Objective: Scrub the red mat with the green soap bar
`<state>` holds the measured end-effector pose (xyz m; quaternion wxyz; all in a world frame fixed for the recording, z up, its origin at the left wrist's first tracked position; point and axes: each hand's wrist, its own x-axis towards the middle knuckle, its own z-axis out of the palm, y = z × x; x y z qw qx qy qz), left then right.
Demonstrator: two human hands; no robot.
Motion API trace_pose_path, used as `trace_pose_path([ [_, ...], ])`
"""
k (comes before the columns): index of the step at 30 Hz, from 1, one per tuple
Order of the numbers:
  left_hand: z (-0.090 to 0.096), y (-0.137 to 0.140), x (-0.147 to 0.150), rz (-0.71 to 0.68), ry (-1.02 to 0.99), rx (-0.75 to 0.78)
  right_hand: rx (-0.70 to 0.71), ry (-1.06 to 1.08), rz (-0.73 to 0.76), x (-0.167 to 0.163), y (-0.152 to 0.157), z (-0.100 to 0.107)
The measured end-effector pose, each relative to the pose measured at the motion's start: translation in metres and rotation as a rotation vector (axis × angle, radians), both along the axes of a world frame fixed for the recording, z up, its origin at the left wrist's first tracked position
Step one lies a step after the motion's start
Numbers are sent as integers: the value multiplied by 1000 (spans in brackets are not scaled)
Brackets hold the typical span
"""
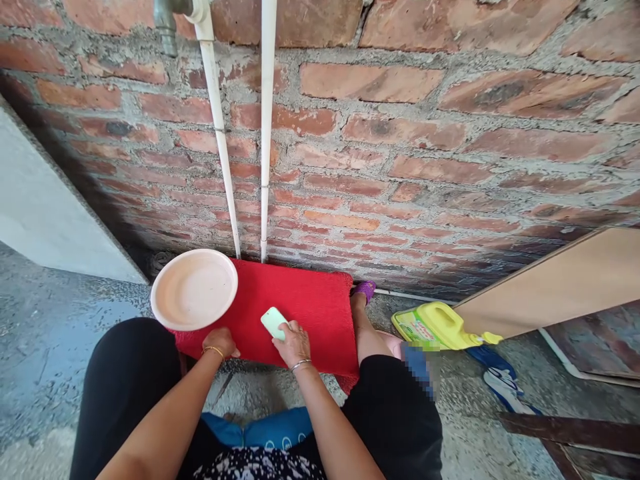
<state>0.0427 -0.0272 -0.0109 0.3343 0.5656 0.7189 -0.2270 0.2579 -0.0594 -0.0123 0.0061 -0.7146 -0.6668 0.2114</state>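
A red cloth lies spread over a low, flat support in front of my knees. My left hand is closed at the cloth's near edge, its fingers curled down on the fabric. In my right hand is a flat pale green oblong, brush-like object, resting on or just above the cloth. A small dark spot shows near its far end; its underside is hidden. To the left of both hands stands a round pale pink basin, on the cloth's left end.
Behind rises a brick wall with two white pipes and a tap. A yellow detergent jug lies on the right, near slippers and a leaning board. A pale slab stands at left.
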Motion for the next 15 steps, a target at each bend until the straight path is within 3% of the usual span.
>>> trace_pose_path([
  [6,1,2,0,4,-12,-13,72,-92,-412,60,-2,-5],
  [10,-1,1,1,3,2,-17,163,-32,-274,40,7,-10],
  [15,-2,0,0,-3,15,15,98,-2,-64,0,20,-16],
])
